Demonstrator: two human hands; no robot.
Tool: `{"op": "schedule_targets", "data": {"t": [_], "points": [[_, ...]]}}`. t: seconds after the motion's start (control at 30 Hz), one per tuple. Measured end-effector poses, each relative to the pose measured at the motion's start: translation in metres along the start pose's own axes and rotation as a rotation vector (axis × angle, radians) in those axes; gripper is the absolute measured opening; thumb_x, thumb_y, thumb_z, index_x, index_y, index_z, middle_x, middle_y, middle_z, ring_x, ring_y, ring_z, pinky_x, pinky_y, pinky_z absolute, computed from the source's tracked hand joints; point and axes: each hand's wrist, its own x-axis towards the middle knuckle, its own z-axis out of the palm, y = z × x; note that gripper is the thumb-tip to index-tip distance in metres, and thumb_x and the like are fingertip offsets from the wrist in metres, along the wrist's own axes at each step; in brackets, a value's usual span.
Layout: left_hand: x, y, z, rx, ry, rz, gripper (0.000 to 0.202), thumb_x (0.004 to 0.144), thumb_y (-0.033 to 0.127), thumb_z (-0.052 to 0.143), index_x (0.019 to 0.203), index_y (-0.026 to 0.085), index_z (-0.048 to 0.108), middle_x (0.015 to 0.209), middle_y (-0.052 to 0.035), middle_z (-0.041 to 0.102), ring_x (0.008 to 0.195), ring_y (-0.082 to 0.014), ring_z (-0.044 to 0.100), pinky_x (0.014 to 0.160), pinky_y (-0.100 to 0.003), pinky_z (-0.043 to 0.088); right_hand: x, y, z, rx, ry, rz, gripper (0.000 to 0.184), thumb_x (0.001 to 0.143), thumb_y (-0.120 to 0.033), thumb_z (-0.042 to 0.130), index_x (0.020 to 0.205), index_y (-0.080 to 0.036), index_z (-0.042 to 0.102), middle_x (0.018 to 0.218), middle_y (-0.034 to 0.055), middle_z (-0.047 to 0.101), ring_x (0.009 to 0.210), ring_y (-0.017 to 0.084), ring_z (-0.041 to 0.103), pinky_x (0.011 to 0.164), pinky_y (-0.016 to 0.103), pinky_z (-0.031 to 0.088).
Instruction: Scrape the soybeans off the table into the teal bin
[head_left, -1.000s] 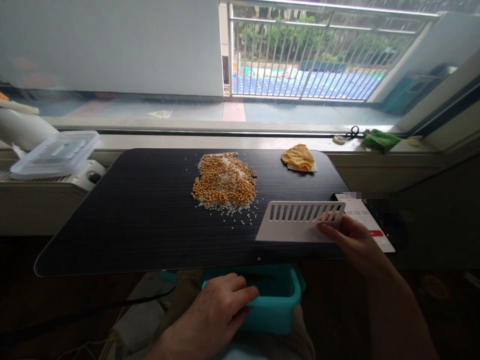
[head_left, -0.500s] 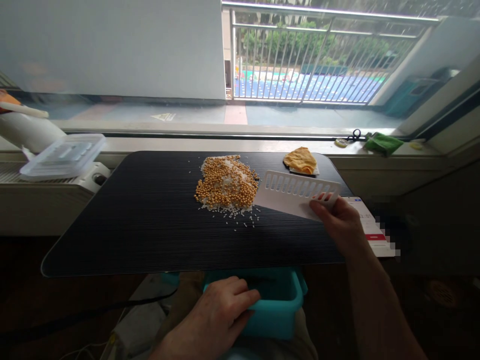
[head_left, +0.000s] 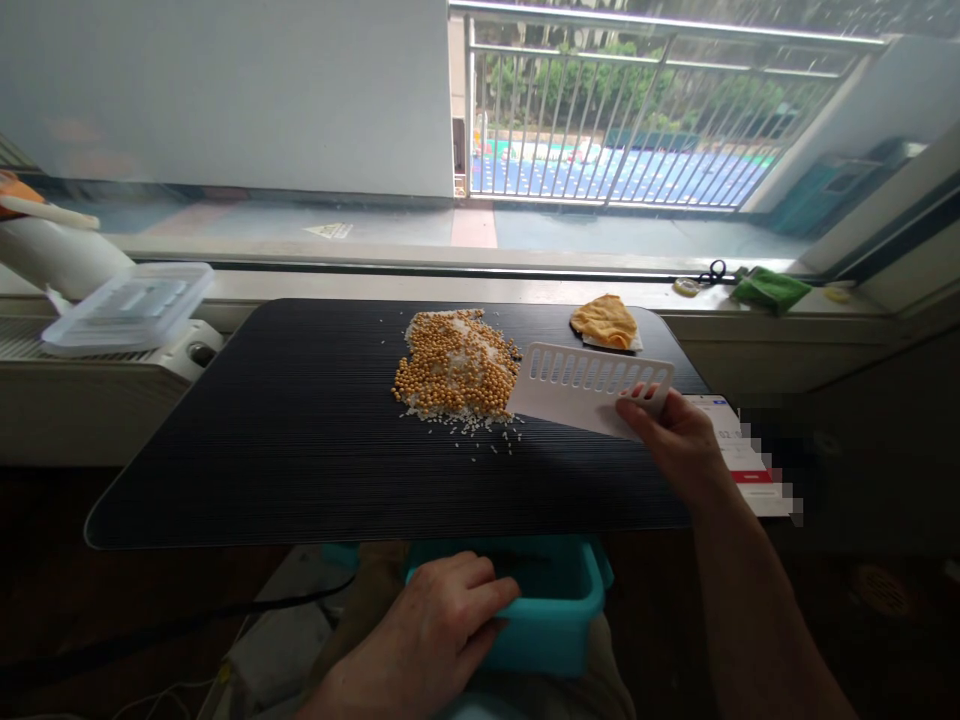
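Observation:
In my right hand (head_left: 679,440) is a white slotted plastic scraper (head_left: 574,390), gripped at its right end. Its left edge meets the right side of a heap of soybeans (head_left: 450,370) mixed with white rice. Loose rice grains (head_left: 476,425) lie along the front of the heap on the black table (head_left: 262,450). Below the table's front edge, my left hand (head_left: 457,615) is closed over the near rim of a turquoise plastic bin (head_left: 551,630) resting on my lap. The bin's inside is dark, so its contents cannot be made out.
A folded yellow cloth (head_left: 606,322) lies at the table's back right. A phone (head_left: 739,455) sits by the right edge. On the windowsill are a green cloth (head_left: 771,290) and a roll of tape (head_left: 685,287). A clear plastic lid (head_left: 131,310) rests at the left.
My right hand and the scraper have shifted very slightly left relative to the table. The heap looks nearly the same, and my left hand stays on the bin's rim.

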Motion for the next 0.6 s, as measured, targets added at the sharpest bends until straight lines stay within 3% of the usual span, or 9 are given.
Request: {"op": "schedule_targets", "data": {"t": [0.37, 0.6], "points": [[0.0009, -0.0002, -0.0002, 0.017, -0.003, 0.008, 0.022, 0.089, 0.005, 0.059, 0.105, 0.021, 0.062, 0.091, -0.0008, 0.06, 0.084, -0.019, 0.059, 0.073, -0.028, 0.044, -0.0026, 0.0013, -0.004, 0.026, -0.012, 0.043, 0.023, 0.075, -0.042, 0.077, 0.082, -0.023, 0.068, 0.083, 0.0002, 0.065, 0.079, 0.017, 0.06, 0.071, 0.028, 0.051], [-0.0005, -0.0021, -0.0006, 0.017, 0.001, 0.021, 0.022, 0.09, 0.006, 0.059, 0.106, 0.021, 0.062, 0.091, -0.0007, 0.061, 0.084, -0.019, 0.058, 0.073, -0.028, 0.044, -0.0058, 0.0003, -0.0037, -0.007, -0.046, 0.036, 0.024, 0.075, -0.044, 0.076, 0.083, -0.023, 0.069, 0.082, 0.0012, 0.066, 0.078, 0.018, 0.061, 0.069, 0.029, 0.053]]}}
